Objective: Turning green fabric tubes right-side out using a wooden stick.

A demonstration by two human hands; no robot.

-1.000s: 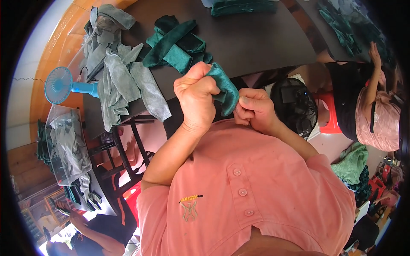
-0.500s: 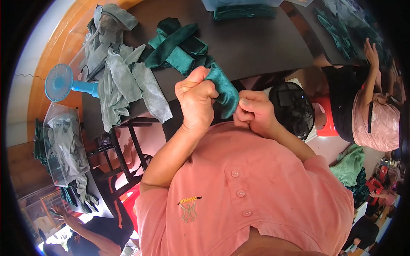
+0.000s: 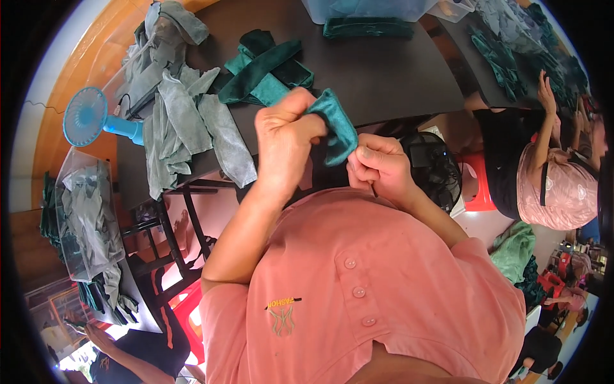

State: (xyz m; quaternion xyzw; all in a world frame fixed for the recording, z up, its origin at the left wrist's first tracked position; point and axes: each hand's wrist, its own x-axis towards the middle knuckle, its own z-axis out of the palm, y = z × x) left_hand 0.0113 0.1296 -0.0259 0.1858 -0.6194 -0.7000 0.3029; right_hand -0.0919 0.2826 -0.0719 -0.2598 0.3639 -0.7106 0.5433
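Note:
A strip of dark green velvet fabric (image 3: 340, 131) is stretched between my two hands, just over the table's near edge. My left hand (image 3: 286, 141) is closed in a fist around one end, thumb and fingers curled in. With thumb and bent fingers, my right hand (image 3: 384, 165) pinches the strip's lower right corner. The strip folds over between them, and its inner side is hidden. Just beyond my left hand lies a crossed pile of similar green velvet strips (image 3: 267, 70) on the dark table (image 3: 403, 77).
Grey-green fabric pieces (image 3: 176, 121) hang over the table's left edge beside a blue fan (image 3: 86, 117). At the back, a folded green velvet piece (image 3: 368, 27) lies by a clear plastic bin (image 3: 377, 8). A black mesh object (image 3: 435, 168) and red stool (image 3: 476, 182) stand right; co-workers sit on both sides.
My left hand has shifted slightly left, still gripping the strip. The strip's loose lower edge has risen a little and folds more sharply. My right hand keeps its pinch.

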